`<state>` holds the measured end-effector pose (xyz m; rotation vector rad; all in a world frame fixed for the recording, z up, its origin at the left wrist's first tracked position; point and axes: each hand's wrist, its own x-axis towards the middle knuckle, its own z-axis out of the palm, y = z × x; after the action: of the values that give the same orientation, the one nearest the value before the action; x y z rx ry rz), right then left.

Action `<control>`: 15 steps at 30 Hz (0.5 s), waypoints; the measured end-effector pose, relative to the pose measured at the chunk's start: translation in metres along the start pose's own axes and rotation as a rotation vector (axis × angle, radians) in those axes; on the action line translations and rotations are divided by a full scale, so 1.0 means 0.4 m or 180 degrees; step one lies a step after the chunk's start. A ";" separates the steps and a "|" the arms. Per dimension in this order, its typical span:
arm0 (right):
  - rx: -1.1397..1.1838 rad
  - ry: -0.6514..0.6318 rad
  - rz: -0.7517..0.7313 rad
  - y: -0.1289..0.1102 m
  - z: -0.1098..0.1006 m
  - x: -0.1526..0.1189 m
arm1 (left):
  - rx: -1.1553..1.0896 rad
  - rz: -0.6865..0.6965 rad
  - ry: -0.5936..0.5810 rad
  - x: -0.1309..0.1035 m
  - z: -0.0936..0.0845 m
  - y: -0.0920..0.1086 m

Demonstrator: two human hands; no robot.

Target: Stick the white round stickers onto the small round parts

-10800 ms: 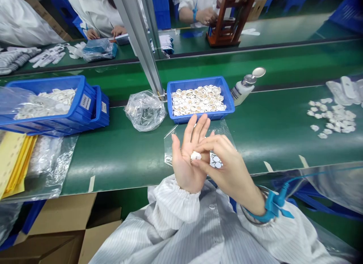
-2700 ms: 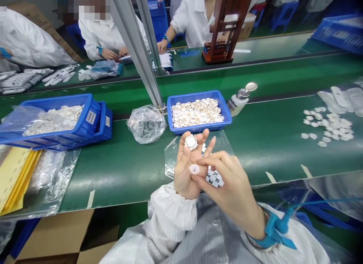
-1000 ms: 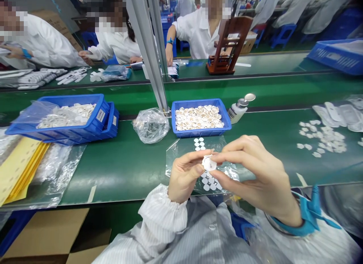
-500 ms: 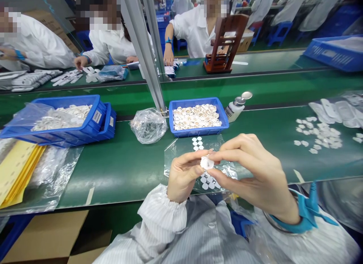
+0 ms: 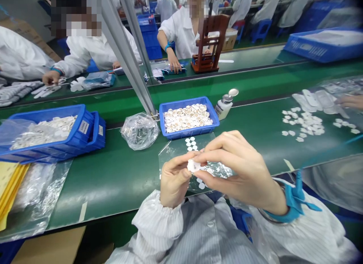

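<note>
Between both hands I see a small white round piece [image 5: 194,165] with a small dark mark on it. My left hand [image 5: 176,177] pinches its left side between thumb and fingers. The fingertips of my right hand [image 5: 232,165] grip it from the right, and a blue band circles that wrist. Beneath the hands lies a clear plastic sheet [image 5: 167,154] bearing several white discs [image 5: 190,143]. Just beyond the sheet stands a blue tray [image 5: 189,134] filled with small round whitish pieces [image 5: 187,118].
A crumpled clear bag [image 5: 140,131] and blue bins [image 5: 51,148] are to the left. A bottle with a raised lid [image 5: 224,107] stands behind right. White pieces [image 5: 307,124] lie farther right, near another person's hand [image 5: 351,101]. A metal post [image 5: 127,56] rises behind.
The view has shifted, so the tray and hands appear farther left. The white piece is still held by both hands, turned slightly. Another person's hand has appeared at the right edge.
</note>
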<state>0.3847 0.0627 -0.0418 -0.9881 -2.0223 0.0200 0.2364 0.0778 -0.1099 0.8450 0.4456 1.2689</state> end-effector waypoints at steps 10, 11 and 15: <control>0.0044 0.0024 0.0006 0.005 0.008 0.003 | 0.0115 0.0063 0.0073 0.001 -0.006 0.000; 0.0038 0.0034 -0.0004 0.005 0.009 0.002 | 0.0106 0.0065 0.0062 0.001 -0.008 0.000; 0.0013 0.0067 -0.0026 0.006 0.011 0.000 | 0.0075 0.0116 -0.0005 0.002 -0.010 -0.002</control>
<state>0.3831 0.0659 -0.0453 -0.9736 -2.0062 0.0093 0.2343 0.0797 -0.1130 0.8775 0.4465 1.2986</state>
